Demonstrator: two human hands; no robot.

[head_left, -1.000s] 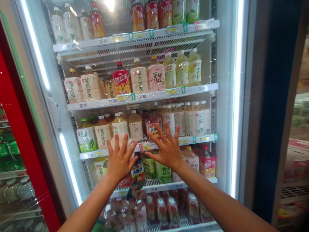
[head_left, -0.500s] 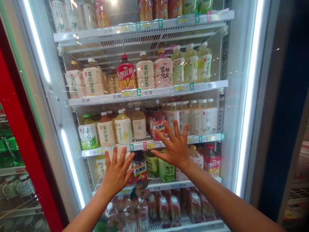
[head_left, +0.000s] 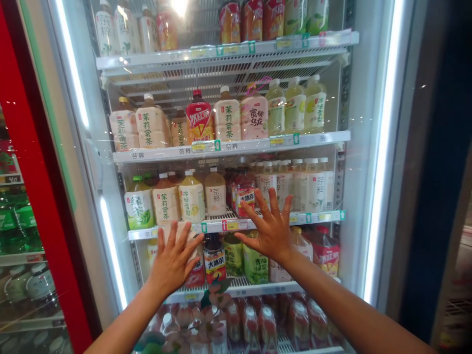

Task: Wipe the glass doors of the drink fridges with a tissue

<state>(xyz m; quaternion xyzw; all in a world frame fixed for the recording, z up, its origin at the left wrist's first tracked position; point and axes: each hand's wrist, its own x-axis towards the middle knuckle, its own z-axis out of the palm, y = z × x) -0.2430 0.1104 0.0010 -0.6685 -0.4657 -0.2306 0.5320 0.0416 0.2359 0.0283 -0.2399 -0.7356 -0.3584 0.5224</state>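
Glass fridge door (head_left: 361, 147), both hands (head_left: 173, 263) spread before tea bottles (head_left: 191, 199)

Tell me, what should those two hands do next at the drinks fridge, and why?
Probably slide the glass door sideways a little. Both the left hand and the right hand are spread flat and open, apparently on the pane in front of the bottles, holding nothing. Reflections suggest the glass is between the hands and the drinks, so it likely has to move first.

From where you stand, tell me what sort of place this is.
Most likely a shop's drinks aisle: a glass-fronted cooler, shelves of bottled tea, and price tags on the shelf edges.
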